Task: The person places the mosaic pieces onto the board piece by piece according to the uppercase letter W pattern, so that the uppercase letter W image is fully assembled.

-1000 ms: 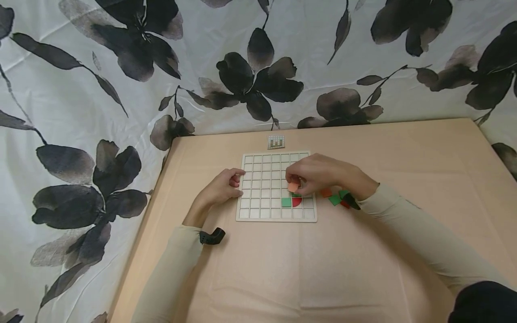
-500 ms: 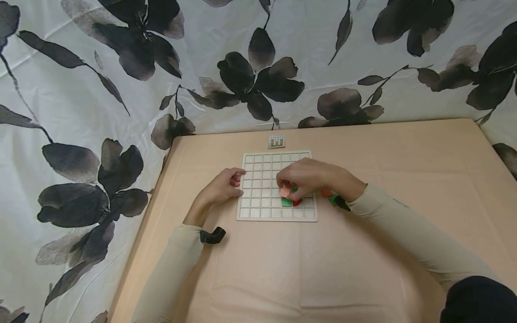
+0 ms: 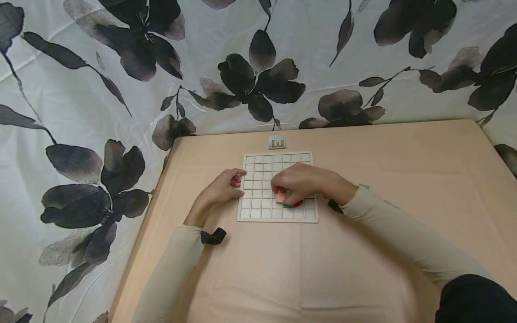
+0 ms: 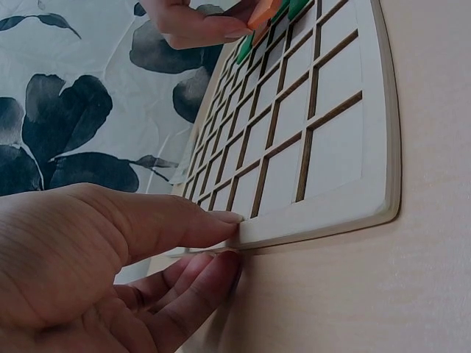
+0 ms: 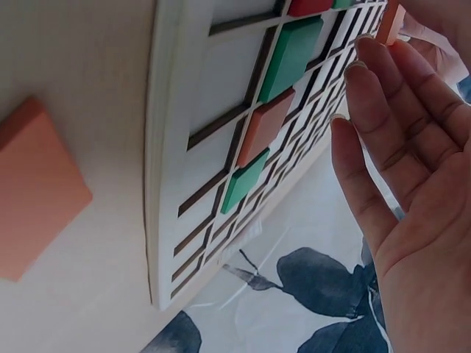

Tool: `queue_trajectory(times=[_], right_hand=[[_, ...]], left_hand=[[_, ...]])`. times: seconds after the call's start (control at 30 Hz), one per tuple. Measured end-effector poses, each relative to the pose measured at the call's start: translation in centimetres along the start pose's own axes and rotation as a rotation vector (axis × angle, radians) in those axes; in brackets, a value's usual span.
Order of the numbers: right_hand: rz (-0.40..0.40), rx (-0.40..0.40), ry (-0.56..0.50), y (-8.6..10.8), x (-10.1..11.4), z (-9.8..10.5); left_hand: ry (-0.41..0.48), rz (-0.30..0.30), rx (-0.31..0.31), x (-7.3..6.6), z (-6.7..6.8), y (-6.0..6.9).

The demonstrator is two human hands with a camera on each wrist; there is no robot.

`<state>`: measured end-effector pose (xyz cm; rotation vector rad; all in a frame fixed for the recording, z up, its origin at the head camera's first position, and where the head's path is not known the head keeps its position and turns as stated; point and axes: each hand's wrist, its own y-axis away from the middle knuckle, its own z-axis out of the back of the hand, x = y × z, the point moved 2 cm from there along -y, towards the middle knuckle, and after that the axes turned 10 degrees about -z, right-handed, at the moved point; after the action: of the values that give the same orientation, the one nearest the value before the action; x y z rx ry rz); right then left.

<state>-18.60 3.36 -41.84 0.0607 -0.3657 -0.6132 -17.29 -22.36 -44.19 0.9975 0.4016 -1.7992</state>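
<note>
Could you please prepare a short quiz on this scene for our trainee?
1. What is the right hand pinching?
2. True or false: the left hand is holding a tile.
3. In the head view, where is the card relative to the board? A) On top of it. B) Beyond its far edge. C) Beside its right edge.

Key: 1. An orange tile. 2. False; it is at the board's left edge. 3. B.
</note>
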Motion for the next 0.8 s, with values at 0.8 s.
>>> queue_trajectory(times=[0.8], right_hand=[[0.076, 0.013, 0.082, -0.9, 1.2, -0.9]], left_hand=[[-0.005, 0.007, -0.003, 0.3, 0.1, 0.0]])
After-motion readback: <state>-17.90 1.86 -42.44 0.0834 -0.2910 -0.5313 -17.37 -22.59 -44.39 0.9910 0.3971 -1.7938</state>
